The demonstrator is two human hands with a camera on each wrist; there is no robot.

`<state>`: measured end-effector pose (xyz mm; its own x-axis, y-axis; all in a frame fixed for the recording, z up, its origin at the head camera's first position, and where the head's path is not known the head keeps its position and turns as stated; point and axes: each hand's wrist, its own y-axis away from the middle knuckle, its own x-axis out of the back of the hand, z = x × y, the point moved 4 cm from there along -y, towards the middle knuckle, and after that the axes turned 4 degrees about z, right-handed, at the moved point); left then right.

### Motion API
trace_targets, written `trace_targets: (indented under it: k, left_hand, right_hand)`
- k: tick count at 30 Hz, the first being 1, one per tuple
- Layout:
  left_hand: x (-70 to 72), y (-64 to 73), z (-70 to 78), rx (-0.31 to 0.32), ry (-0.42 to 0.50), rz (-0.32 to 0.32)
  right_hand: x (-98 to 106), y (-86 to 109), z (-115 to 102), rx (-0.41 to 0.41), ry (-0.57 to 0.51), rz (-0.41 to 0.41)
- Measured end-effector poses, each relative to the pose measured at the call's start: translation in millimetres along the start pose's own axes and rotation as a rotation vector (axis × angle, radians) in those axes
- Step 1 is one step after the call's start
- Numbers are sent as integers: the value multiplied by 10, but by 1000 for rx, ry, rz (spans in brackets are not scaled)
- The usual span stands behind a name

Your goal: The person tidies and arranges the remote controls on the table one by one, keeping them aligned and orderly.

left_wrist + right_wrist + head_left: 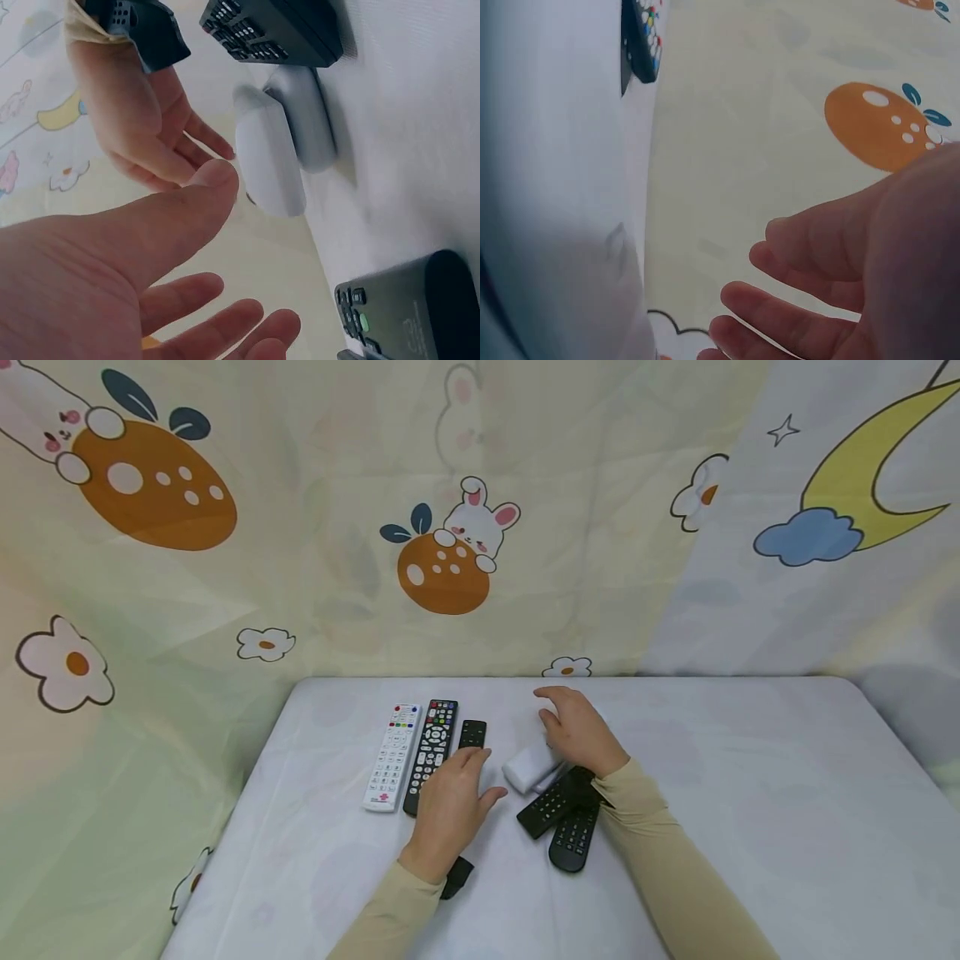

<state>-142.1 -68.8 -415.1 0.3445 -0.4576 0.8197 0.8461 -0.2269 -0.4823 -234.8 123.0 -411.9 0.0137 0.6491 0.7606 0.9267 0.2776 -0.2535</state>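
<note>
My left hand (448, 814) is held over the table, thumb and fingers spread and holding nothing. A short black remote control (472, 733) is partly hidden behind it. My right hand (583, 731) hovers beyond a loose pile, its fingers apart and loosely bent around nothing. The pile has a white remote (531, 766) leaning on another pale one, a black remote (546, 810) and a black remote with a rounded end (573, 842). In the left wrist view the white remote (266, 157) lies just beyond my left thumb.
Left of my left hand, a white remote (392, 758) and a long black remote (433, 747) with coloured buttons lie side by side. The white-covered table (772, 810) ends at a hanging cloth (322, 585) printed with rabbits, oranges and flowers.
</note>
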Motion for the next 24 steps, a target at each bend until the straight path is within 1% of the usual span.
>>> trace_targets:
  k: [4, 10, 17, 20, 24]
  left_hand:
    - [-44, -15, 2, -22, 20, -3]
    - [-101, -26, 39, -46, 41, -37]
    - [-171, -39, 93, -83, 31, -68]
    - [-194, -40, 110, -88, 30, -85]
    - [-217, -47, 126, -99, 26, -82]
  right_hand:
    - [56, 27, 102, -21, 7, 39]
    - [150, 90, 230, -35, 6, 98]
    - [249, 175, 394, -76, -8, 110]
    - [286, 200, 454, -93, -9, 111]
    - [324, 249, 524, -114, 4, 94]
